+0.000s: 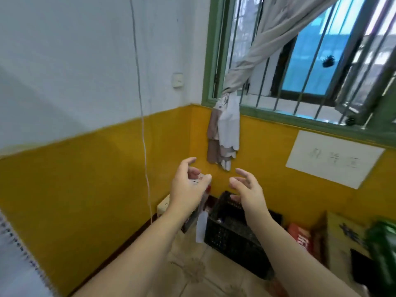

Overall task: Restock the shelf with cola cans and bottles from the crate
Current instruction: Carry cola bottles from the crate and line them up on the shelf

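Both hands are raised in front of the yellow wall corner, above the floor. To the left, the left hand (188,185) has its fingers curled loosely; a blurred white-and-red object (203,189) shows just behind its fingertips, and whether the hand grips it cannot be told. The right hand (246,189) is spread with nothing in it, fingers bent toward the left hand, a small gap between the two.

Below the hands, a black plastic crate (233,236) stands on the patterned tile floor (192,269), close to the wall; its contents are too dark and blurred to name. A thin white cord (143,136) hangs down the left wall. Above the crate a tied grey curtain (227,133) hangs by the green-framed barred window (300,116). Further right, a paper sign (334,159) is on the wall, with a red carton (300,236) and cardboard boxes (342,239) on the floor.
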The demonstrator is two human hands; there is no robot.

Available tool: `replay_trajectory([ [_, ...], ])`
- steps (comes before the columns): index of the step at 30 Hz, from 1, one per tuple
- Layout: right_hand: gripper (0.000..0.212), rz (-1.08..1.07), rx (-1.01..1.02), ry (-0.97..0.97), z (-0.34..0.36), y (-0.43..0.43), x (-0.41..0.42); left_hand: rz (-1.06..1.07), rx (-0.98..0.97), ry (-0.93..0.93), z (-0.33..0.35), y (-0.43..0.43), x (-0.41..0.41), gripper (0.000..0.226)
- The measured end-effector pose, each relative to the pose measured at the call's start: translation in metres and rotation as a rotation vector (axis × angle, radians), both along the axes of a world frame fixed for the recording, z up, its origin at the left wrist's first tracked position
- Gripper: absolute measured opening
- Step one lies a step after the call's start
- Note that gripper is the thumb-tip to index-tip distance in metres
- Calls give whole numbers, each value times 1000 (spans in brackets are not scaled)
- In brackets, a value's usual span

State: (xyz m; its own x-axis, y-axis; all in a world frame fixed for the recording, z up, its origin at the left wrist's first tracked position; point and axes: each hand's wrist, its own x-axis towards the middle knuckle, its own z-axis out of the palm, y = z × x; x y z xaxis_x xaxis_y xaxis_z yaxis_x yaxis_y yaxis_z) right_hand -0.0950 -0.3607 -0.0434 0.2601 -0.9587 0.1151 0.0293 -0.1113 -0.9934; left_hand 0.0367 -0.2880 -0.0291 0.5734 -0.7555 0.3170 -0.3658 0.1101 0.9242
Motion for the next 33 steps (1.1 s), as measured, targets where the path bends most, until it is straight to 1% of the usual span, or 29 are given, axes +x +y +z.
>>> replay_trajectory([
  [3, 31, -108, 37, 50, -5, -59, -9, -125, 45, 47, -8, -70, 2, 44],
  [6, 27, -208, 71, 85, -14, -104, -17, -235, 104, 10, -13, -133, 6, 38],
  [11, 24, -354, 170, 100, -45, -162, -46, -412, 195, 25, -39, -220, -5, 36],
  [16, 26, -469, 248, 129, -80, -226, -80, -545, 291, 37, -73, -297, -29, 38],
  [19, 25, -509, 300, 128, -109, -273, -96, -587, 360, 32, -97, -344, -44, 40],
  [24, 28, -502, 424, 89, -162, -374, -113, -593, 505, 13, -142, -441, -65, 45],
  [28, 33, -467, 511, 162, -206, -449, -129, -557, 660, 10, -184, -514, -75, 45],
  [33, 32, -447, 654, 245, -282, -516, -141, -548, 827, 14, -264, -571, -74, 49],
])
